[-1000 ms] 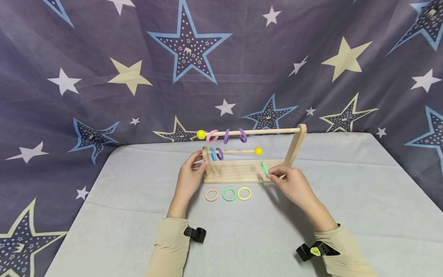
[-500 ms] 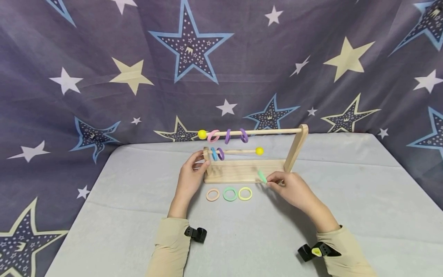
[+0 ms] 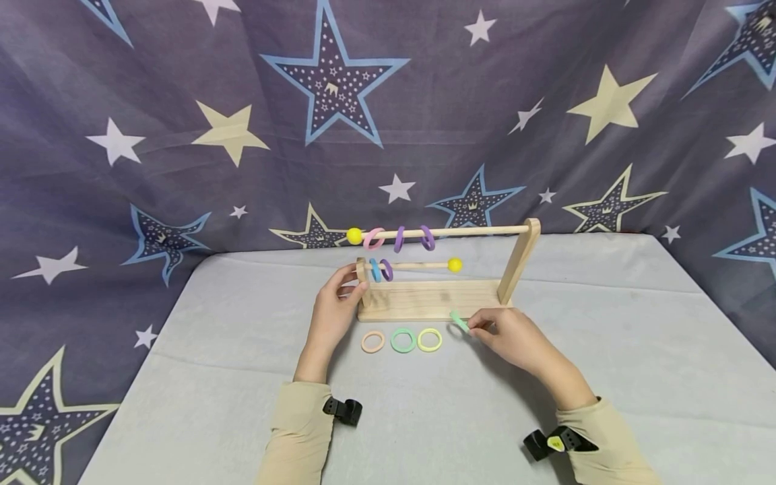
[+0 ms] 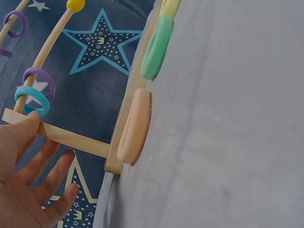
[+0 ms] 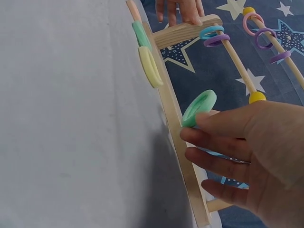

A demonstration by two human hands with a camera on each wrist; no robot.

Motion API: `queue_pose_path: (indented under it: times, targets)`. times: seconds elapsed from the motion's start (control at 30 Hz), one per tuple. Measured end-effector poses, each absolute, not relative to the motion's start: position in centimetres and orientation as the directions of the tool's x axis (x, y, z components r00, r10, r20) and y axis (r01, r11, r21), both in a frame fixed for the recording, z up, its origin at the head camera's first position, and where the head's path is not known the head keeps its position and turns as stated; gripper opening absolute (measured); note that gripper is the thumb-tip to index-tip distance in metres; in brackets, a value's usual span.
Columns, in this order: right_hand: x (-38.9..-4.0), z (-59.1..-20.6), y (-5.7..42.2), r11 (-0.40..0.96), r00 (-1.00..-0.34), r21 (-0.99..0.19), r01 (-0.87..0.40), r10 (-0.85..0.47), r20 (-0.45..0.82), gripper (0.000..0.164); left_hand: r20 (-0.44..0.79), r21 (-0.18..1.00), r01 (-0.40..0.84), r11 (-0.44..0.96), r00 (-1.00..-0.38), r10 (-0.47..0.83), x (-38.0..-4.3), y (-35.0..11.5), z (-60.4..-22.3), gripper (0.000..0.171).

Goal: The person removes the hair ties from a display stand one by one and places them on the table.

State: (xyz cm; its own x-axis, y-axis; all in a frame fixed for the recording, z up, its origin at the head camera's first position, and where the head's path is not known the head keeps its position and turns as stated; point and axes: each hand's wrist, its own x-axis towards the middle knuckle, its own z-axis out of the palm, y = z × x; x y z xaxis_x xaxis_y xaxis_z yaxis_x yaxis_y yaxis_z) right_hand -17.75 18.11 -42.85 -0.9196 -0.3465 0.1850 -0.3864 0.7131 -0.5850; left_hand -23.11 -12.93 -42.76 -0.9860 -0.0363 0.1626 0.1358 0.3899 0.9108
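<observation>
A wooden rack stands on the cloth, with two rods that end in yellow balls. My left hand holds its short left post between thumb and fingers. Blue and purple rings hang on the lower rod by that post. My right hand pinches a green ring between thumb and index finger, low before the rack's front right edge. On the cloth before the base lie a peach ring, another green ring and a yellow ring.
The upper rod carries a pink ring and two purple rings. A tall post supports it at the right. Behind the grey cloth hangs a dark curtain with stars.
My right hand has come down and slightly toward me with the green ring, which tilts flatter now. The left hand stays at the post.
</observation>
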Motion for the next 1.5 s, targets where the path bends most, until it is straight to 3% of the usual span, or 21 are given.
queue_pose_path:
  times: [0.8,1.5]
  targets:
    - [-17.67,-43.23,18.21,0.77,-0.924,-0.518,-0.372,-0.36,0.128,0.009,0.153,0.914,0.127,0.385,-0.988,-0.036,-23.18,-12.89,-42.63,0.045]
    - [-17.6,-43.54,18.29,0.732,-0.915,-0.563,-0.383,-0.383,0.123,0.011,0.156,0.914,0.132,0.383,-0.987,-0.032,-23.07,-12.92,-42.63,0.044]
